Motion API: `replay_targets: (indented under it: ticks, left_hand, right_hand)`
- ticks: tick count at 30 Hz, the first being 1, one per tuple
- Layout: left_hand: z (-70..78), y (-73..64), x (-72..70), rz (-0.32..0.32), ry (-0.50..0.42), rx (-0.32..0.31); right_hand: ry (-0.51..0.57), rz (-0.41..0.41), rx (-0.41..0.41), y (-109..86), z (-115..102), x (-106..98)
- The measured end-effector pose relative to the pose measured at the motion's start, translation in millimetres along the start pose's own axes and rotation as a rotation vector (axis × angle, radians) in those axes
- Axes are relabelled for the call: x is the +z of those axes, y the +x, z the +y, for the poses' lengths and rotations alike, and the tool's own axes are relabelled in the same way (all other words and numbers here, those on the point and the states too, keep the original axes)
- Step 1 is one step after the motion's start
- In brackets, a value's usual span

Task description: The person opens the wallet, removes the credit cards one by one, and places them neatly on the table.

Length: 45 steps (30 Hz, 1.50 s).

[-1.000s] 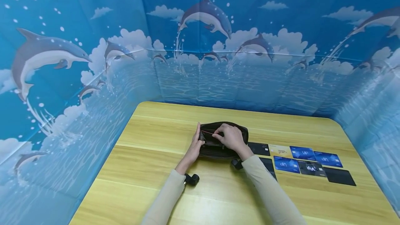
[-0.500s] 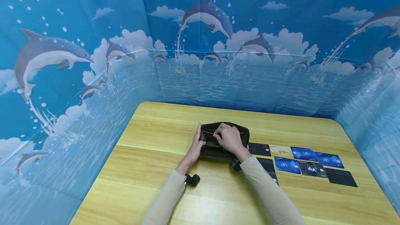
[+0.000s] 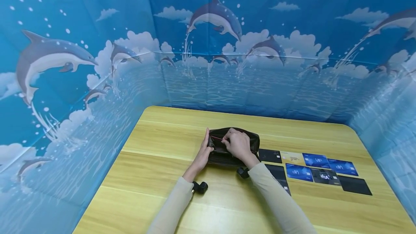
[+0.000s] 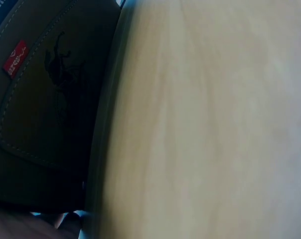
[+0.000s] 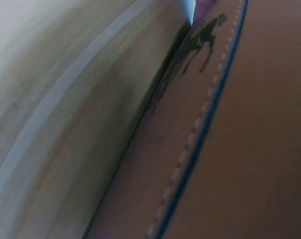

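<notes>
A dark zip wallet stands unzipped on the table, its mouth spread upward. My left hand grips its left end, thumb at the front and fingers along the side. Inside the mouth, my right hand pinches what looks like a card, of which only a thin reddish edge shows; the rest is hidden in the wallet. The left wrist view shows the wallet's outer face with a red tag. Stitching and a stamped horse-like figure appear on the wallet in the right wrist view.
Right of the wallet lie several cards: a gold card, blue cards such as the blue VIP card, and black ones such as the black card. My right sleeve partly covers one black card. A dolphin-printed curtain surrounds the wooden table.
The right wrist has shifted slightly left, and the reddish edge shows a little more clearly. Both hands keep their places at the wallet. The view has drifted slightly.
</notes>
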<state>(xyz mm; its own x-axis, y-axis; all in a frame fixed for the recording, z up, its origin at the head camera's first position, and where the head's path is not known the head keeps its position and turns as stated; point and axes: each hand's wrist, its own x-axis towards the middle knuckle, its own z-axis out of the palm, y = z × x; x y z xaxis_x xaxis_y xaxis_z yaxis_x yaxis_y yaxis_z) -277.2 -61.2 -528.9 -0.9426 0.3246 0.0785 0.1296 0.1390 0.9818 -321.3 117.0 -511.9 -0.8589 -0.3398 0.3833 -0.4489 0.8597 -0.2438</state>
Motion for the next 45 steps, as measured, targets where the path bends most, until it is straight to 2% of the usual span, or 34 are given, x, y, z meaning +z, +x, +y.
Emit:
replay_targets:
  ticks: [7, 14, 19, 30, 37, 45]
  left_hand:
    - [-0.4, -1.0, 0.9, -0.006, -0.007, 0.001]
    - [-1.3, 0.1, 0.3, -0.012, -0.019, -0.005]
    - [-0.7, -0.3, -0.1, 0.005, -0.02, 0.0]
    - [-3.7, 0.9, -0.2, -0.002, -0.026, -0.001]
    - [-3.3, 2.1, -0.6, 0.017, -0.032, 0.021]
    - [-1.2, 2.6, -1.1, 0.023, -0.021, 0.023]
  right_hand:
    - [0.11, -0.047, 0.119, -0.7, 3.2, -2.9]
    - [0.205, -0.053, 0.168, 0.7, 4.8, -7.2]
    - [0.229, -0.04, 0.156, 1.2, 5.2, -9.3]
    - [0.27, -0.045, 0.171, -0.2, 9.7, -10.2]
    - [0.338, -0.046, 0.199, 2.1, 11.1, -18.2]
    - [0.439, -0.002, 0.186, 1.1, 14.1, -23.9]
